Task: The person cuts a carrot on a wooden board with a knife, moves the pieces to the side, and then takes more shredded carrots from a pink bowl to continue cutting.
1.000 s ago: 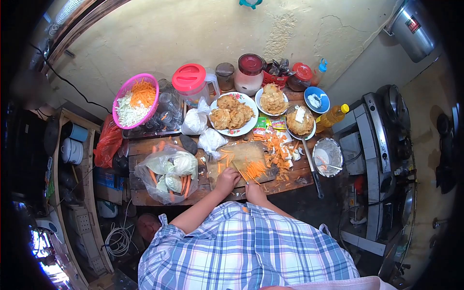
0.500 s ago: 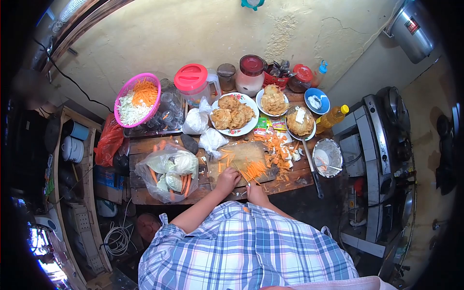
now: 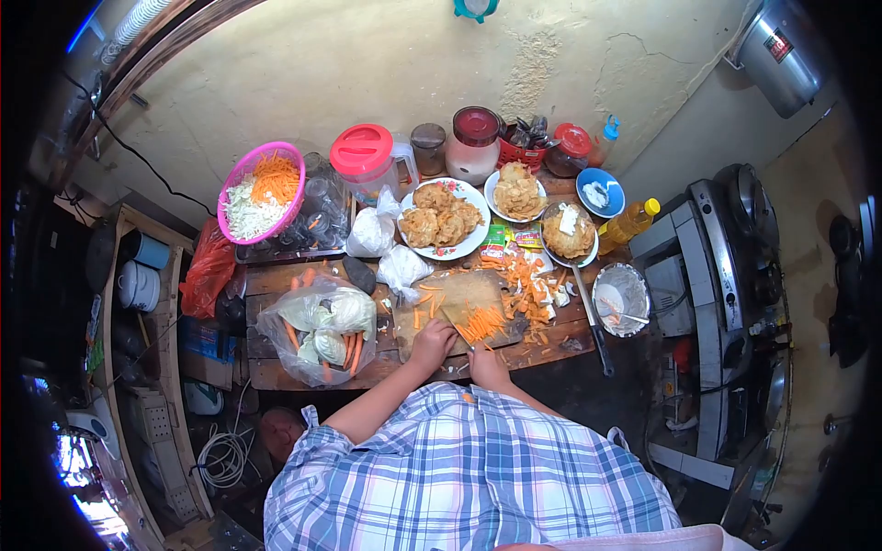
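Observation:
On the wooden cutting board [image 3: 418,321], my left hand [image 3: 434,343] rests with bent fingers at the left end of the cut carrot sticks [image 3: 482,323]. What its fingertips press on is too small to make out. Close by on the right, my right hand [image 3: 488,367] is closed round the handle of a knife, whose thin blade points up and left beside the sticks. A few loose carrot pieces [image 3: 429,296] lie higher on the board. Orange and white peelings [image 3: 533,292] are heaped along its right side.
A plastic bag of cabbage and carrots [image 3: 323,323] lies left. Behind stand a pink basket of shredded vegetables [image 3: 248,230], a plate of fritters [image 3: 481,241], jars and an oil bottle [image 3: 629,225]. Right are a long-handled utensil [image 3: 597,332] and a batter bowl [image 3: 610,294].

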Available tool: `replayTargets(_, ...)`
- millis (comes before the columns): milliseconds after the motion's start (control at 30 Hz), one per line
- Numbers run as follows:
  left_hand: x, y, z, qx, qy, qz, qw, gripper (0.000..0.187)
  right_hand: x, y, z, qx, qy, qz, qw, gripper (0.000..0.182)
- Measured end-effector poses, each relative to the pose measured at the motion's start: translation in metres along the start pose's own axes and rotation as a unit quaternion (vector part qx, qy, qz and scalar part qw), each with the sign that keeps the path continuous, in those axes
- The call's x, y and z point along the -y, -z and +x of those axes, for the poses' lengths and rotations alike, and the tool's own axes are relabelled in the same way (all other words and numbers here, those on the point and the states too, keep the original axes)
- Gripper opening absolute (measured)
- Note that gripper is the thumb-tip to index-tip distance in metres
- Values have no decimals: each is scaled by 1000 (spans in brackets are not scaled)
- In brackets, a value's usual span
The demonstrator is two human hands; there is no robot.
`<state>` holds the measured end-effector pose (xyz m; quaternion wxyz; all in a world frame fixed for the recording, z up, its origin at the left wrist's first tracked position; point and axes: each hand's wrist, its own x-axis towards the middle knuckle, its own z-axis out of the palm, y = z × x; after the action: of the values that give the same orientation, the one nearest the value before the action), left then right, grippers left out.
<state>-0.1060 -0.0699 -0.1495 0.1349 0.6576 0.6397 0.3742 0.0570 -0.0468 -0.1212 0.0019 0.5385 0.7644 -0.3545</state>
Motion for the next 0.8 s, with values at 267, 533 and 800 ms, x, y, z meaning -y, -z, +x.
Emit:
replayTargets(267, -2, 32, 11, -54, 41, 28, 997, 16, 2, 17, -4, -34, 10, 53, 998, 27)
replayTargets(533, 20, 37, 5, -19, 168, 175, 970, 19, -4, 21, -9, 31, -6, 6, 999, 32)
replayTargets(800, 16, 32, 7, 88, 151, 191, 966, 8, -1, 27, -12, 8, -25, 15, 1000, 31)
